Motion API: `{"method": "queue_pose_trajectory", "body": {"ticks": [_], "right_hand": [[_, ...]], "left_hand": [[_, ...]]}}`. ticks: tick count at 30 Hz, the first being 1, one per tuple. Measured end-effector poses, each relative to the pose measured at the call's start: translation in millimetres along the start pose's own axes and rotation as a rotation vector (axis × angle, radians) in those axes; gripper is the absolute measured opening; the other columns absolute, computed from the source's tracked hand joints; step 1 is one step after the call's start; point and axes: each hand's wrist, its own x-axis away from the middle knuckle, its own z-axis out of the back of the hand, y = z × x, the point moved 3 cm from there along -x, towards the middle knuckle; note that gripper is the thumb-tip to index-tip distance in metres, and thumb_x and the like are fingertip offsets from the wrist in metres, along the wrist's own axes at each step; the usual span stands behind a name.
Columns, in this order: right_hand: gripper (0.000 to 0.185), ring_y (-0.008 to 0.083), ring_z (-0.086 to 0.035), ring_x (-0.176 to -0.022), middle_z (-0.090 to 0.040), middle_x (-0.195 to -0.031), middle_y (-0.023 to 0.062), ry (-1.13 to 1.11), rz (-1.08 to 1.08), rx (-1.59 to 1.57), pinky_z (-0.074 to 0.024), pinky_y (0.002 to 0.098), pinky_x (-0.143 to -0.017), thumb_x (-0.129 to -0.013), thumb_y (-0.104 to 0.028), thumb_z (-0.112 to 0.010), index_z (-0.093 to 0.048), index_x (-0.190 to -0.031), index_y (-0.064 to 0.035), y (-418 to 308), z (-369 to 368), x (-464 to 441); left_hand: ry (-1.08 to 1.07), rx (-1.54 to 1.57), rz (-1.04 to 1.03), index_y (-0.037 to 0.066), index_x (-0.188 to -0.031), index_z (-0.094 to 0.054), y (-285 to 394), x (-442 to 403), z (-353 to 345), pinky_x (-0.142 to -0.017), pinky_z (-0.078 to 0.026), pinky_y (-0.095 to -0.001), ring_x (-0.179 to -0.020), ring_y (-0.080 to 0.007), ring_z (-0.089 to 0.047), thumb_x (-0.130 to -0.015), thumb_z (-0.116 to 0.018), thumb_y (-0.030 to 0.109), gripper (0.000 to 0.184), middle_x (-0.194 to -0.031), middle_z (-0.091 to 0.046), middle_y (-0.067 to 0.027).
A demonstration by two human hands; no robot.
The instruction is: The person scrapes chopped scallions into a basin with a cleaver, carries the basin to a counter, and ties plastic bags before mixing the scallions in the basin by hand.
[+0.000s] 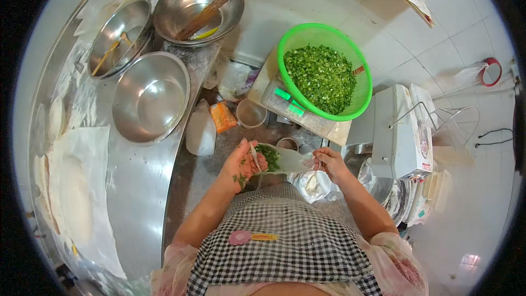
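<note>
Fingers (320,157) of our right hand (330,165) together, clamped on the right end of the clear bag (291,163). We have our left hand (239,165) at the other end; can't tell how closed, partly hidden. Bag sits between our hands, above the checked apron (279,230), leafy greens (269,157) at its left end, bits on our left hand. Beyond: orange packet (223,118), small bowl (251,114). Ahead right: green basin (364,102) of chopped greens (320,79). Left: steel bowl (150,96) on metal counter (139,186).
</note>
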Motion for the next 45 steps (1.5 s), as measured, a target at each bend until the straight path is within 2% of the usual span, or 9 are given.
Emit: {"method": "queue_pose_trajectory", "body": {"ticks": [2, 5, 7, 12, 15, 23, 26, 35, 45], "right_hand": [[0.020, 0.0149, -0.058, -0.070, -0.058, -0.082, 0.0048, -0.061, -0.034, 0.144, -0.0472, 0.0265, -0.063, -0.081, -0.014, -0.060, -0.054, -0.095, -0.0012, -3, 12, -15], [0.031, 0.0192, -0.060, -0.078, -0.060, -0.088, 0.0075, 0.076, 0.258, 1.026, -0.0478, 0.0278, -0.071, -0.076, -0.014, -0.064, -0.054, -0.102, -0.0016, -75, 15, -30], [0.046, 0.0240, -0.058, -0.093, -0.059, -0.100, 0.0132, 0.211, 0.711, 1.017, -0.0461, 0.0337, -0.081, -0.071, -0.016, -0.068, -0.052, -0.112, -0.0031, -117, 23, -48], [0.076, 0.0402, -0.033, -0.121, -0.028, -0.136, 0.0192, 0.302, 0.702, 1.422, -0.0409, 0.0489, -0.089, -0.068, -0.026, -0.073, -0.033, -0.132, -0.0210, -158, 32, -147], [0.078, 0.0427, -0.034, -0.117, -0.025, -0.137, 0.0173, 0.290, 0.403, 1.648, -0.0426, 0.0524, -0.086, -0.067, -0.018, -0.071, -0.030, -0.132, -0.0244, -148, 20, -186], [0.055, 0.0334, -0.049, -0.099, -0.045, -0.112, 0.0158, 0.299, 0.506, 1.551, -0.0474, 0.0412, -0.080, -0.067, -0.005, -0.064, -0.048, -0.117, -0.0159, -149, 46, -239], [0.068, 0.0360, -0.043, -0.113, -0.035, -0.131, 0.0207, 0.166, 0.450, 1.251, -0.0454, 0.0430, -0.087, -0.063, -0.007, -0.072, -0.043, -0.123, -0.0174, -147, 73, -259], [0.073, 0.0206, -0.050, -0.103, -0.046, -0.123, 0.0152, 0.167, 0.469, 0.845, -0.0433, 0.0325, -0.086, -0.072, -0.006, -0.070, -0.030, -0.133, -0.0033, -153, 106, -248], [0.073, 0.0317, -0.041, -0.118, -0.038, -0.131, 0.0213, 0.229, 0.545, 1.032, -0.0371, 0.0388, -0.097, -0.067, -0.011, -0.074, -0.036, -0.129, -0.0030, -157, 105, -224]], "left_hand": [[-0.018, -0.068, 0.037, 0.006, -0.121, -0.044, 9, 4, -18, -0.075, -0.047, -0.0360, -0.078, -0.0217, -0.057, -0.089, -0.043, 0.045, 0.050, -0.084, -0.055, -0.0118], [-0.045, -0.243, 0.010, 0.008, -0.132, -0.031, 23, 11, -37, -0.070, -0.048, -0.0337, -0.074, -0.0183, -0.057, -0.089, -0.045, 0.044, 0.058, -0.081, -0.056, -0.0077], [-0.032, -0.321, 0.016, 0.008, -0.136, -0.025, 31, 7, -33, -0.070, -0.047, -0.0322, -0.073, -0.0171, -0.057, -0.089, -0.045, 0.045, 0.063, -0.080, -0.056, -0.0068], [0.015, -0.461, -0.127, 0.004, -0.138, -0.020, 54, 13, -38, -0.069, -0.045, -0.0289, -0.072, -0.0145, -0.054, -0.087, -0.046, 0.046, 0.071, -0.078, -0.055, -0.0059], [-0.006, -0.444, -0.212, 0.000, -0.138, -0.019, 59, 13, -45, -0.069, -0.043, -0.0266, -0.072, -0.0130, -0.050, -0.086, -0.047, 0.048, 0.075, -0.077, -0.053, -0.0055], [0.042, -0.482, -0.243, 0.001, -0.136, -0.024, 70, -1, -91, -0.067, -0.042, -0.0265, -0.071, -0.0128, -0.051, -0.085, -0.045, 0.053, 0.076, -0.077, -0.054, -0.0048], [0.007, -0.445, -0.221, 0.001, -0.136, -0.026, 66, -8, -95, -0.068, -0.042, -0.0275, -0.071, -0.0131, -0.051, -0.086, -0.042, 0.053, 0.073, -0.079, -0.054, -0.0050], [0.005, -0.421, -0.190, 0.003, -0.131, -0.035, 58, -26, -103, -0.071, -0.045, -0.0313, -0.073, -0.0159, -0.054, -0.087, -0.034, 0.057, 0.070, -0.080, -0.054, -0.0042], [-0.027, -0.363, -0.131, 0.005, -0.133, -0.033, 49, -31, -105, -0.071, -0.043, -0.0292, -0.074, -0.0144, -0.053, -0.090, -0.041, 0.047, 0.061, -0.082, -0.056, -0.0047]]}}
